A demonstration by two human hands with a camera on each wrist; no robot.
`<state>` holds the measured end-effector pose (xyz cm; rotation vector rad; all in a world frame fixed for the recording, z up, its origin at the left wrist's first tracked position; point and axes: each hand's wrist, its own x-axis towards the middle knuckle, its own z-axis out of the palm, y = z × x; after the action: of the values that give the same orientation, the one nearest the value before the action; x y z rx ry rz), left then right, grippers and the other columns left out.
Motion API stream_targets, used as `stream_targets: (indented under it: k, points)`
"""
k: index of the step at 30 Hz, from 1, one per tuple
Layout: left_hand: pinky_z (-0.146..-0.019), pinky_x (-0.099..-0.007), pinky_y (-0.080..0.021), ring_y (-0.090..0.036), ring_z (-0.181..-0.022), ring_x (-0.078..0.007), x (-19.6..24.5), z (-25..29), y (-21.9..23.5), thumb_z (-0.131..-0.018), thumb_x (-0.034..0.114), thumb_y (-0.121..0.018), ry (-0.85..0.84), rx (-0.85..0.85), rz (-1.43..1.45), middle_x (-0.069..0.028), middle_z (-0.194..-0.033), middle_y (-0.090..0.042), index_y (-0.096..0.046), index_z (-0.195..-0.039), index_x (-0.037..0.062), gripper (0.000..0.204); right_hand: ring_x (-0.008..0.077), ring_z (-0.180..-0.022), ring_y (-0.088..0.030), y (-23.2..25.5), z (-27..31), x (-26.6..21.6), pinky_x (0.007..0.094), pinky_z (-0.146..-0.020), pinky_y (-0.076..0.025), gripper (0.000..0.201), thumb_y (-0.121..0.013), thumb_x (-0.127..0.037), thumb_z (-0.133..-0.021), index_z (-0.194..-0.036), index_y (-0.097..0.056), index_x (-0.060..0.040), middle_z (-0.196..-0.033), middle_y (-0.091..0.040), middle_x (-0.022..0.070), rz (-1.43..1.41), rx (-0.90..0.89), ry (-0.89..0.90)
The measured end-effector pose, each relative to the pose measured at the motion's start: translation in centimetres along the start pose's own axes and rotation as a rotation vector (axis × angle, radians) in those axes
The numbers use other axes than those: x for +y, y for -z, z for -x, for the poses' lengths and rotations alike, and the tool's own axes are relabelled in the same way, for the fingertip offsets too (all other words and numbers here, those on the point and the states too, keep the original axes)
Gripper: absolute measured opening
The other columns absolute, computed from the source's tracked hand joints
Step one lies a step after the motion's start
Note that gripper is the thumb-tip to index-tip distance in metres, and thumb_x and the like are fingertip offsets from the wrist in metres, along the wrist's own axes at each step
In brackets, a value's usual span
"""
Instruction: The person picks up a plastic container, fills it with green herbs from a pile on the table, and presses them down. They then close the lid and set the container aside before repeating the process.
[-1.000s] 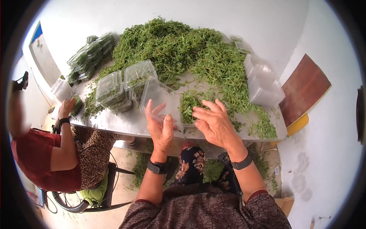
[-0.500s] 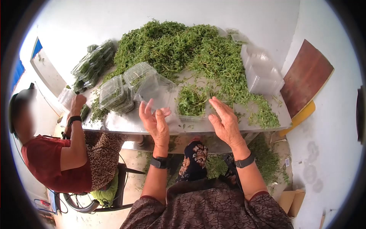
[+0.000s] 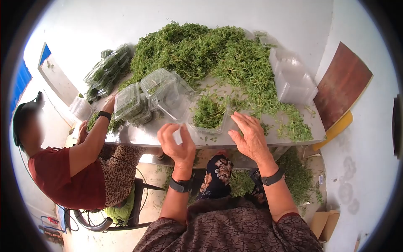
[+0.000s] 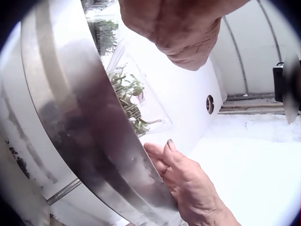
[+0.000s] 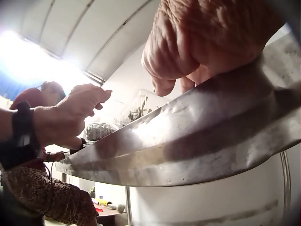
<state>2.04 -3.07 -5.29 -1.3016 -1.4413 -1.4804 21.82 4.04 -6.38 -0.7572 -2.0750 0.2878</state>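
Note:
An uncovered clear plastic box [image 3: 206, 131] of leafy green sprigs [image 3: 208, 110] stands near the table's front edge, and a clear lid [image 3: 174, 101] tilts up at its left. My left hand [image 3: 178, 145] hovers by the table edge, left of the box, its fingers loosely bent toward the thumb with nothing seen between them. Just off the box's right side is my right hand [image 3: 251, 136], fingers extended and holding nothing. In the left wrist view, the right hand [image 4: 190, 188] shows beside the metal edge. The left hand [image 5: 75, 113] appears in the right wrist view.
A big heap of greens [image 3: 180, 50] covers the back of the metal table [image 3: 289, 145]. Filled boxes [image 3: 128, 103] are stacked left of the lid, more packs [image 3: 108, 69] behind. Nested clear boxes [image 3: 294, 80] stand at right. Another person [image 3: 69, 176] sits working at left.
My right hand has drawn back from the greens to the box's right side. My left hand has lowered slightly, its fingers bending inward. The seated person's arm has reached toward the stacked boxes.

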Motion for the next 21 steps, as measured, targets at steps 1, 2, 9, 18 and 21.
stream_targets:
  k: [1,2,9,18,21]
  points:
    - [-0.081,-0.0382,-0.043,-0.056,-0.088,-0.0314,0.6,-0.2,0.0,-0.074,-0.004,-0.066,-0.006,-0.054,0.082,-0.015,-0.094,-0.06,-0.059,-0.091,0.0004,0.019,0.0344,-0.113,-0.052,-0.1,0.0,-0.1,0.0438,-0.099,-0.039,0.043,-0.064,-0.024,-0.084,-0.118,-0.057,0.0024,-0.119,-0.059,0.0186,0.017,-0.006,-0.01]
    - [-0.081,-0.0382,-0.043,-0.056,-0.088,-0.0314,1.0,-0.8,0.2,-0.074,-0.004,-0.066,-0.006,-0.054,0.078,-0.015,-0.094,-0.06,-0.059,-0.091,0.0004,0.019,0.0344,-0.113,-0.052,0.0,0.0,-0.2,0.0438,-0.099,-0.039,0.043,-0.064,-0.024,-0.084,-0.118,-0.057,0.0024,-0.119,-0.059,0.0186,0.013,-0.008,-0.009]
    - [-0.106,-0.0477,-0.031,-0.052,-0.113,-0.0388,2.0,-2.8,-1.2,-0.094,0.028,-0.045,-0.175,-0.66,0.03,-0.0251,-0.118,-0.057,-0.061,-0.105,-0.0045,0.037,0.0326,-0.112,-0.053,0.3,-0.2,-0.6,0.0432,-0.099,-0.039,0.036,-0.067,-0.021,-0.081,-0.106,-0.062,0.0034,-0.114,-0.062,0.0173,0.064,-0.055,-0.027]
    - [-0.094,-0.0438,-0.041,-0.059,-0.091,-0.037,2.2,-3.3,-2.7,-0.096,0.029,-0.043,-0.227,-0.889,0.063,-0.0215,-0.087,-0.063,-0.063,-0.078,-0.0012,0.041,0.0317,-0.113,-0.054,0.1,-0.1,-0.5,0.0429,-0.1,-0.039,0.03,-0.069,-0.019,-0.078,-0.098,-0.065,0.003,-0.114,-0.063,0.0168,0.065,-0.053,-0.022]
    - [-0.084,-0.0425,-0.045,-0.058,-0.084,-0.0376,1.7,-3.4,-3.2,-0.095,0.028,-0.045,-0.23,-0.919,0.141,-0.0203,-0.08,-0.062,-0.062,-0.074,-0.0006,0.04,0.0317,-0.113,-0.054,0.0,-0.1,-0.4,0.0429,-0.1,-0.039,0.029,-0.069,-0.018,-0.077,-0.097,-0.065,0.003,-0.114,-0.063,0.0172,0.068,-0.05,-0.024]
